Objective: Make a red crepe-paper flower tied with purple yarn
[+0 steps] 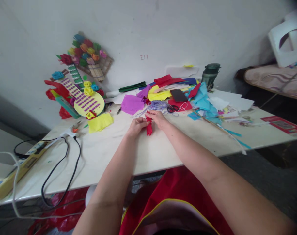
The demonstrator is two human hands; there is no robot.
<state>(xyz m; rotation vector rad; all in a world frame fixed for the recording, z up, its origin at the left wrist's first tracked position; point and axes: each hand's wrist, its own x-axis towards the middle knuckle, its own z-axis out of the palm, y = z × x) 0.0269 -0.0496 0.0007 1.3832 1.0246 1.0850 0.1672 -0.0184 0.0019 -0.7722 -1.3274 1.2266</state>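
Power strip (pixel 28 156): is lying at the far left edge of the pale table (pixel 163 150), with a black cable (pixel 60 169) looping from it over the table's near edge.
Paper guitar (pixel 85 101): is leaning against the white wall at the back left, yellow with purple strips and ringed with coloured paper flowers.
Yellow sheet (pixel 101 122): is lying crumpled on the table just in front of the guitar, left of the hands.
Left hand (pixel 136 125): is resting on the table near its middle, fingers curled in and pinching the left side of the red paper piece.
Red paper piece (pixel 149 128): is sitting between the two hands, low over the table, its lower end hanging free below the fingers.
Right hand (pixel 158 118): is bending its fingers closed over the upper end of the red paper piece, touching the left hand's fingertips.
Purple sheet (pixel 132 103): is lying behind the left hand.
Lilac string (pixel 157 105): is lying bunched just behind the right hand.
Scissors (pixel 173 108): are lying beside the string on a red sheet.
Blue paper (pixel 202 99): is piling up further right, among loose sheets.
Green flask (pixel 210 74): is standing upright at the back, by the wall.
Red card (pixel 283 124): is lying flat at the table's far right.
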